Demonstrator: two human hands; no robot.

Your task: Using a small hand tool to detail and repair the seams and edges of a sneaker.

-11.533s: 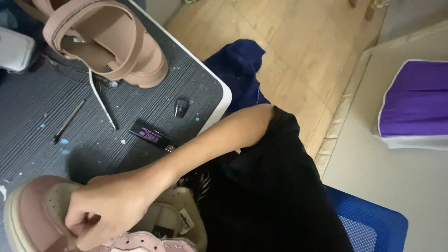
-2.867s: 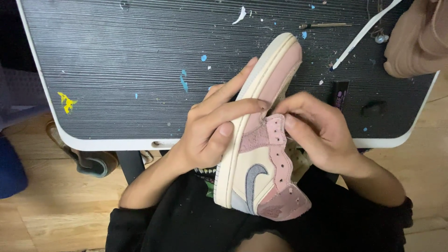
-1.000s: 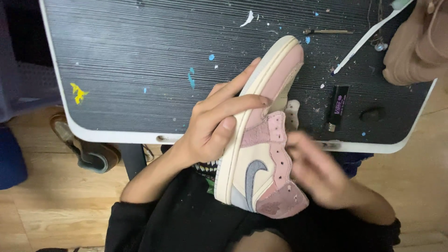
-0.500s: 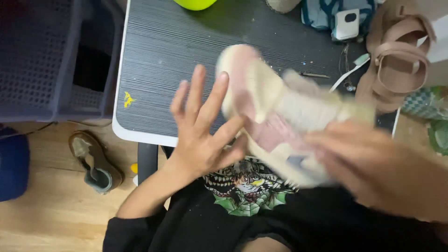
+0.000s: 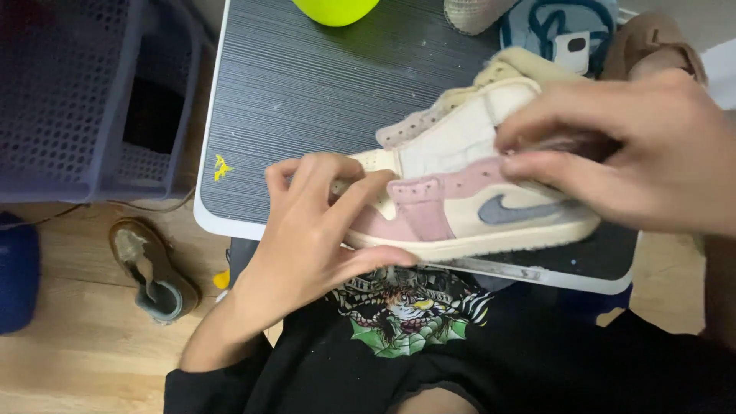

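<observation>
- Head view shows a pink and cream high-top sneaker (image 5: 468, 192) lying on its side at the near edge of a dark ribbed table (image 5: 307, 84).
- Left hand (image 5: 314, 238) curls around the toe end, thumb under the sole, fingers over the top.
- Right hand (image 5: 629, 153) pinches the ankle collar between thumb and fingers.
- Sneaker spans the gap between both hands.
- A worn slipper (image 5: 149, 268) lies on the wooden floor, well apart.

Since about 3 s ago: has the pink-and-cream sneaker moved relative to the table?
Yes. The sneaker stood toe-up across the table's near edge; now it lies sole-down along that edge, left hand at the toe, right hand at the collar.
</observation>
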